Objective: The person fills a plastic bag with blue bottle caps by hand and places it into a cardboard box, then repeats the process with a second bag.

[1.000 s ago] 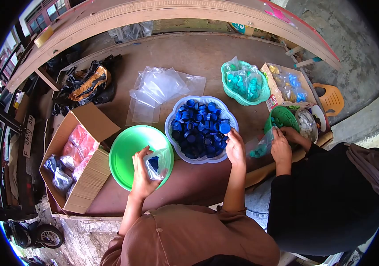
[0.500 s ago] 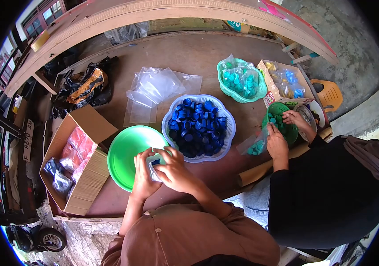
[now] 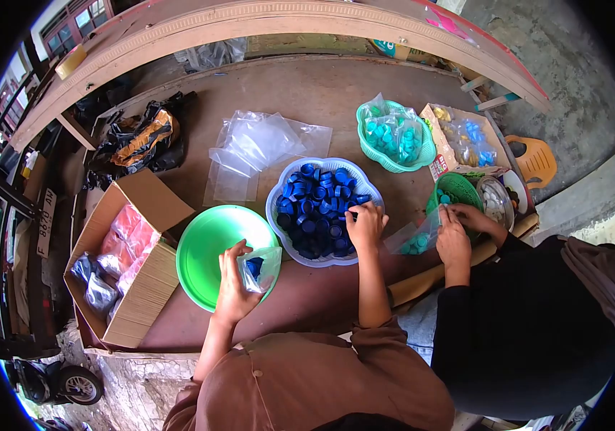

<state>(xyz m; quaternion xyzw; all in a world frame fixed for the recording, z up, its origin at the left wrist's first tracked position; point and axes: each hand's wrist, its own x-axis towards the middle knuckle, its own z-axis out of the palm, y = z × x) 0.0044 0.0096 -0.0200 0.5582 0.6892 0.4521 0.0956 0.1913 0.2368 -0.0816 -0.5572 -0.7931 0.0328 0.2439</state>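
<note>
My left hand (image 3: 233, 286) is closed on a clear plastic bag (image 3: 269, 269), with dark blue caps (image 3: 254, 266) showing inside it. Both are over the green basin (image 3: 199, 244). A pale blue, scalloped basket (image 3: 276, 231) to the right is heaped with blue bottle caps (image 3: 316, 208). My right hand (image 3: 367, 224) reaches over that basket's right side, its fingers bent down at the caps. What lies between those fingertips, if anything, is too small to make out.
Flat clear bags (image 3: 264, 147) lie behind the basket. At left stands a cardboard box (image 3: 138, 305) of filled bags. On the right, a co-worker's hands (image 3: 455, 241) hold a bag by a green basket (image 3: 458, 183); a turquoise basket (image 3: 401, 164) and carton (image 3: 490, 165) stand beyond.
My right hand has left the plastic bag and moved right to the blue caps in the basket. My left hand keeps the bag over the basin. The co-worker's hands have come closer together.
</note>
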